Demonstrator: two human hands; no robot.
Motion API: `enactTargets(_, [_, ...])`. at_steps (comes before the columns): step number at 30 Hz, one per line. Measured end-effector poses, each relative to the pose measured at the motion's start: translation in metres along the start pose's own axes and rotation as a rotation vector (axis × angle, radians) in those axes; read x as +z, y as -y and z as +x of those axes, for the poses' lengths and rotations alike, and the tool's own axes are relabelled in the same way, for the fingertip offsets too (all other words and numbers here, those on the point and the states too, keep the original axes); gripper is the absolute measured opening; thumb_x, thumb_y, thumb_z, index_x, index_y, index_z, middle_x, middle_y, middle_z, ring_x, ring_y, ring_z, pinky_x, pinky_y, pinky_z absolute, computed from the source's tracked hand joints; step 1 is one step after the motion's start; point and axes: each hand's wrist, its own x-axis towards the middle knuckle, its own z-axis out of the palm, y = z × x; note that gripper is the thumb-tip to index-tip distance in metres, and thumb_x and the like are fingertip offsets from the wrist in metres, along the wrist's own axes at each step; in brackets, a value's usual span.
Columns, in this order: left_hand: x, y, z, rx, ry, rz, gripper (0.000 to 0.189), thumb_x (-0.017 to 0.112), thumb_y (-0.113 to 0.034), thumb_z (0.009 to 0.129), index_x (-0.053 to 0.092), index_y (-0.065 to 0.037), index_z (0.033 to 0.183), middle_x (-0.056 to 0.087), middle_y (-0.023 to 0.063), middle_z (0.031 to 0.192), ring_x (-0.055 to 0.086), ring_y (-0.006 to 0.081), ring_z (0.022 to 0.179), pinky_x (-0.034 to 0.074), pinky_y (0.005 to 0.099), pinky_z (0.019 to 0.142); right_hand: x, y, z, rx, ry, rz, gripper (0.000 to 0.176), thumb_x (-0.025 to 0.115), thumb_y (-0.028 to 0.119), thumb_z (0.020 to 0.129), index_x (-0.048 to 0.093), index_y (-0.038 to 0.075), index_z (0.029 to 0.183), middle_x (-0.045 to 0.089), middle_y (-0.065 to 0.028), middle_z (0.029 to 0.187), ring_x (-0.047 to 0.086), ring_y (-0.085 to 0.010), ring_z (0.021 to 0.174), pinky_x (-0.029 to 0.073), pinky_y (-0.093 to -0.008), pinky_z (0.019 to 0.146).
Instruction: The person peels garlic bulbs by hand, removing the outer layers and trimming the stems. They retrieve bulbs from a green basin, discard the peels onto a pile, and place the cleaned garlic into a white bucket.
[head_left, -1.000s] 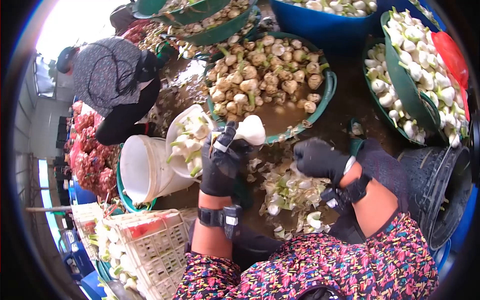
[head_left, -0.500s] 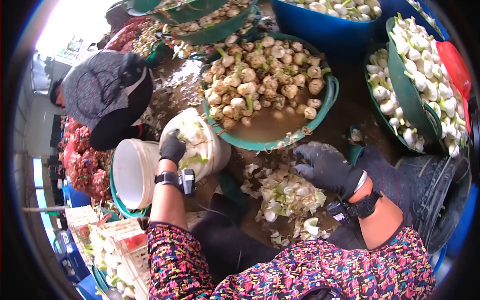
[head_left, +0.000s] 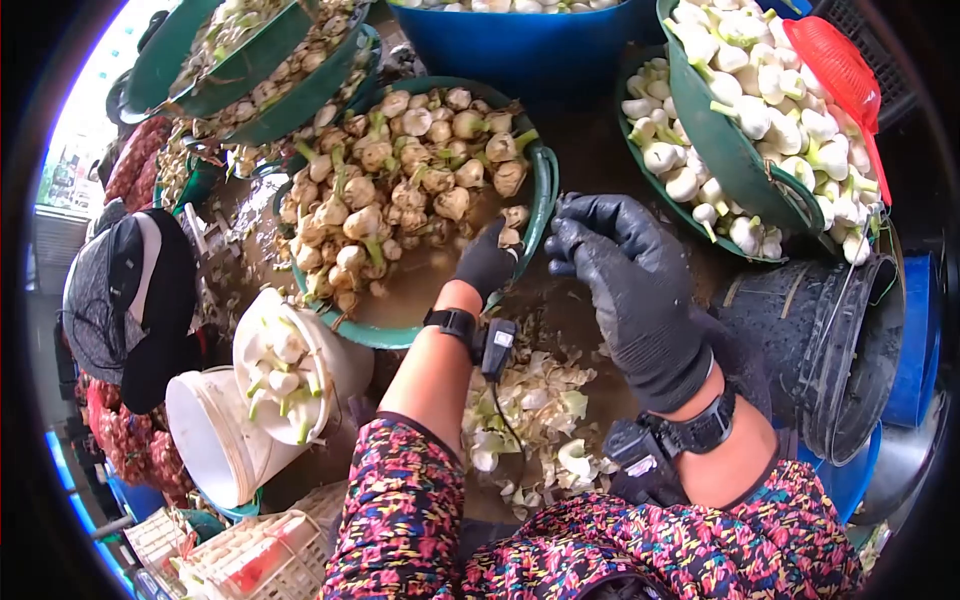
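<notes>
My left hand (head_left: 487,262), in a black glove, is at the right edge of a green tub (head_left: 548,190) of muddy water and unpeeled bulbs (head_left: 385,185). Its fingers are closed on a brown-skinned bulb (head_left: 512,225). Just right of it my right hand (head_left: 635,290), also gloved, is raised with its fingers bent; whether something small lies between them cannot be made out. Below both hands is a pile of peeled skins (head_left: 535,400). A white bucket (head_left: 328,375) holding peeled bulbs (head_left: 285,370) stands at the left.
An open white bucket (head_left: 205,430) lies tilted at the lower left. Green basins (head_left: 745,165) of white bulbs and a red basket (head_left: 835,65) are at the upper right. Black buckets (head_left: 790,340) lie at the right. Another person (head_left: 115,290) bends at the far left.
My left hand has moved from the white bucket to the tub's edge and taken hold of a bulb. My right hand has risen towards it. The view has shifted right.
</notes>
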Motion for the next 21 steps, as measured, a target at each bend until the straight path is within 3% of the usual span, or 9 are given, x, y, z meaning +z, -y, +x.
enactTargets(3, [-0.005,-0.022,-0.005,-0.175,-0.031,-0.108,0.052,0.068,-0.023,0.077,0.053,-0.007,0.124,0.061,0.0201,0.111,0.059,0.0321,0.101,0.046,0.0375,0.087,-0.005,0.009,0.002,0.069,0.025,0.027,0.013,0.06,0.004,0.085,0.059,0.001,0.097,0.06,-0.0005,0.081,0.053,-0.004,0.07,0.045,-0.0199,0.062])
enactTargets(5, [-0.022,-0.014,-0.002,-0.35,0.103,-0.567,0.048,0.071,-0.019,0.074,0.058,-0.001,0.117,0.064,0.0162,0.103,0.061,0.0236,0.091,0.048,0.032,0.08,-0.005,0.016,0.001,0.132,0.073,0.089,0.014,0.06,0.005,0.086,0.058,0.001,0.099,0.058,-0.0002,0.081,0.051,-0.0041,0.07,0.044,-0.0194,0.061])
enactTargets(9, [-0.072,-0.06,-0.054,-0.085,-0.056,-0.954,0.047,0.062,0.004,0.076,0.052,0.001,0.122,0.062,0.0097,0.102,0.061,0.016,0.085,0.052,0.0281,0.073,-0.004,0.005,-0.001,0.146,0.158,0.065,0.021,0.06,0.011,0.088,0.054,0.0,0.105,0.058,-0.0015,0.083,0.051,-0.0042,0.072,0.044,-0.0199,0.062])
enactTargets(11, [-0.087,-0.092,-0.085,0.26,-0.248,-0.602,0.031,0.058,0.006,0.078,0.056,-0.002,0.108,0.061,0.0049,0.104,0.059,0.0138,0.091,0.049,0.0279,0.079,0.004,-0.023,-0.007,0.106,0.165,0.003,0.028,0.061,0.014,0.088,0.05,0.0,0.11,0.058,-0.0027,0.085,0.051,-0.0049,0.073,0.045,-0.0209,0.063])
enactTargets(13, [-0.126,-0.173,-0.133,0.063,-0.118,-0.267,0.029,0.057,0.006,0.081,0.055,-0.004,0.108,0.059,0.0035,0.105,0.056,0.012,0.099,0.046,0.0266,0.085,0.012,-0.032,-0.017,0.066,0.172,-0.006,0.03,0.061,0.016,0.089,0.049,0.001,0.111,0.058,-0.0035,0.087,0.051,-0.0054,0.073,0.045,-0.0216,0.063])
enactTargets(14, [-0.126,-0.165,-0.145,0.395,-0.182,-0.104,0.034,0.061,0.004,0.081,0.052,-0.003,0.113,0.06,0.0054,0.105,0.057,0.014,0.098,0.046,0.0274,0.086,0.015,-0.027,-0.021,0.157,0.234,0.006,0.03,0.061,0.016,0.088,0.049,0.001,0.11,0.058,-0.005,0.089,0.053,-0.0065,0.074,0.046,-0.0226,0.064])
enactTargets(16, [-0.135,-0.174,-0.174,0.114,0.034,-0.983,0.043,0.061,0.001,0.08,0.048,0.0,0.122,0.059,0.0076,0.106,0.058,0.0166,0.097,0.047,0.0292,0.086,0.021,-0.012,-0.025,0.234,0.318,0.022,0.03,0.062,0.015,0.087,0.048,0.001,0.109,0.058,-0.0065,0.09,0.054,-0.0077,0.075,0.047,-0.0236,0.064])
enactTargets(18, [-0.157,-0.182,-0.198,-0.092,-0.12,-1.223,0.049,0.06,-0.004,0.082,0.042,0.002,0.128,0.057,0.0093,0.112,0.057,0.0182,0.1,0.047,0.0309,0.089,0.022,0.004,-0.034,0.464,0.445,0.261,0.029,0.062,0.012,0.086,0.047,0.003,0.108,0.057,-0.0091,0.095,0.058,-0.0109,0.077,0.049,-0.0243,0.065])
enactTargets(21, [-0.161,-0.17,-0.228,-0.06,-0.12,-1.252,0.046,0.061,-0.011,0.085,0.047,0.002,0.126,0.057,0.0112,0.119,0.056,0.0183,0.106,0.043,0.0308,0.094,0.023,-0.016,-0.038,0.563,0.839,0.455,0.029,0.06,0.008,0.083,0.046,0.003,0.107,0.057,-0.0088,0.091,0.058,-0.0129,0.075,0.048,-0.0246,0.064])
